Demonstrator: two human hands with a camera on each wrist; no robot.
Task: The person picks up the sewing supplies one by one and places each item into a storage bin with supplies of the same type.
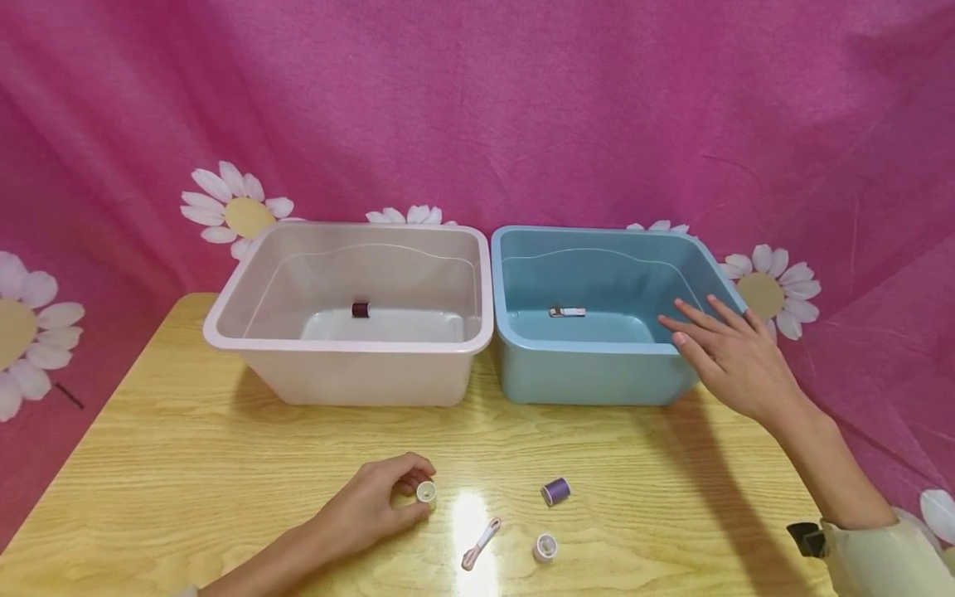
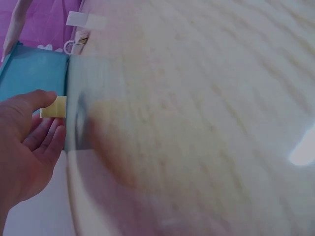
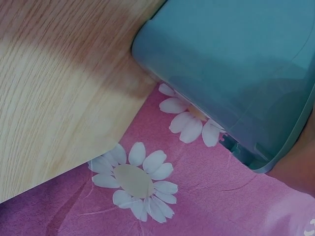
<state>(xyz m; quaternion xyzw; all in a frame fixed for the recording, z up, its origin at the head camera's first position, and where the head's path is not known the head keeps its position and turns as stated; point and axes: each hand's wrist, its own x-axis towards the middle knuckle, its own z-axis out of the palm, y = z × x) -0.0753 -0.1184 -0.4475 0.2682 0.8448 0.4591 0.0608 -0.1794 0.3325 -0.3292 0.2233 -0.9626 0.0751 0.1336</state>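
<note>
Low over the table's front, my left hand (image 1: 376,502) pinches a pale yellow spool of thread (image 1: 426,493) between thumb and fingers. The left wrist view shows that spool (image 2: 54,107) side-on at the fingertips. My right hand (image 1: 734,361) rests at the right rim of the blue bin (image 1: 589,373), fingers spread and holding nothing. On the table to the right of the left hand lie a purple spool (image 1: 555,491), a whitish spool (image 1: 545,547) standing on end, and a small banded bundle of pinkish cord (image 1: 481,544).
A pale pink bin (image 1: 358,377) stands left of the blue one, with a dark brown spool (image 1: 361,309) inside. Another small banded bundle (image 1: 567,312) lies in the blue bin. Behind the wooden table (image 1: 164,448) hangs a magenta flowered cloth (image 1: 448,108).
</note>
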